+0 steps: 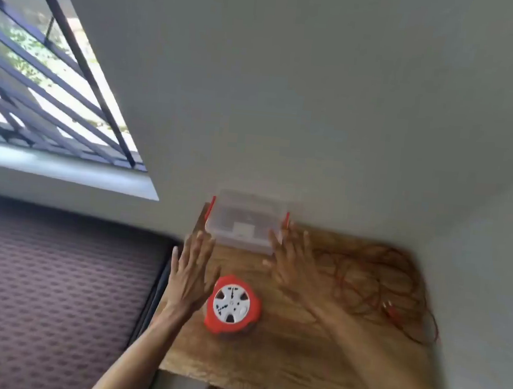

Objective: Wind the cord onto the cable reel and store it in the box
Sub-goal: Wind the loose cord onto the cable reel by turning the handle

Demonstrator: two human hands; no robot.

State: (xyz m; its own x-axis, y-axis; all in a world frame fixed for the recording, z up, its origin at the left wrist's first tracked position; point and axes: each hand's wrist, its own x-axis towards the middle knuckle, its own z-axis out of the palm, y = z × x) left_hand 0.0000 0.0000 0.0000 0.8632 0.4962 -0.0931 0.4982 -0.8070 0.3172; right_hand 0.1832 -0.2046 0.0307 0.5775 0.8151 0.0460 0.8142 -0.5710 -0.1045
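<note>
i see my left hand (192,269) and right hand (292,264), fingers spread, flanking the clear box (245,224) at the table's (281,361) far edge; reel (233,304) between wrists, cord (374,285) loose right.

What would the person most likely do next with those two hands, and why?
Probably close both hands on the clear box and pull it nearer. The left hand and right hand are open on either side of it, while the cord lies loose on the wooden table and the reel sits untouched.
</note>
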